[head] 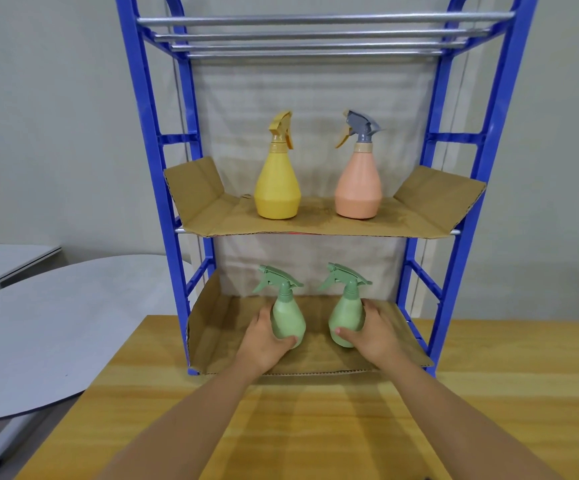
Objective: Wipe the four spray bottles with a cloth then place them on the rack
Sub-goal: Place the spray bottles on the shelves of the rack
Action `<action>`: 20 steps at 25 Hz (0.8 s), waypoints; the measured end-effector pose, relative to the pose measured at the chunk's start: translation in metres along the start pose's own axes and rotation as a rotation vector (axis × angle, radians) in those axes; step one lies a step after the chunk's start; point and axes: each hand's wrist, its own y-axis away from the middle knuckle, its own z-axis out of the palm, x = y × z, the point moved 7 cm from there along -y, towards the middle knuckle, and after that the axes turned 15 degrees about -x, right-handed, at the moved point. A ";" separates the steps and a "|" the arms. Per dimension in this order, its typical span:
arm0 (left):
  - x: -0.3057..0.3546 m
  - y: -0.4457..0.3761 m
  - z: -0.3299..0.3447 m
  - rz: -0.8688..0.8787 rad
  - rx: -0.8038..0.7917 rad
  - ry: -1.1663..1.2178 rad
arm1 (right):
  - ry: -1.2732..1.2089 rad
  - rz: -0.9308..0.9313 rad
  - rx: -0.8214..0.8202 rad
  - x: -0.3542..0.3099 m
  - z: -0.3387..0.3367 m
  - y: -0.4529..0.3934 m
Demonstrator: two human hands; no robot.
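The left hand (263, 336) is wrapping its grip around one green bottle (288, 315), and the right hand (372, 332) is clasping a second green bottle (346, 315), both standing on the blue rack's (461, 202) bottom cardboard shelf (211, 337). Above them on the rack, a yellow bottle (277, 181) and a pink bottle (359, 183) are standing, making four. The rack is sitting on the wooden table (315, 417).

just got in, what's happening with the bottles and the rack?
A person has a hand on each green bottle on the blue rack's lower shelf: the left hand on the left green bottle, the right hand on the right green bottle. The yellow bottle and the pink bottle stand upright on the cardboard-lined shelf above. No cloth is in view.
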 end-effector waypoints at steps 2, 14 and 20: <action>0.000 0.001 0.003 0.001 0.041 0.011 | -0.029 -0.024 -0.004 -0.001 -0.002 -0.002; 0.001 -0.006 0.006 -0.025 0.108 0.026 | -0.026 -0.073 -0.030 -0.001 -0.005 0.001; -0.003 -0.010 0.004 -0.007 0.069 -0.017 | -0.032 -0.082 0.004 -0.002 -0.003 0.006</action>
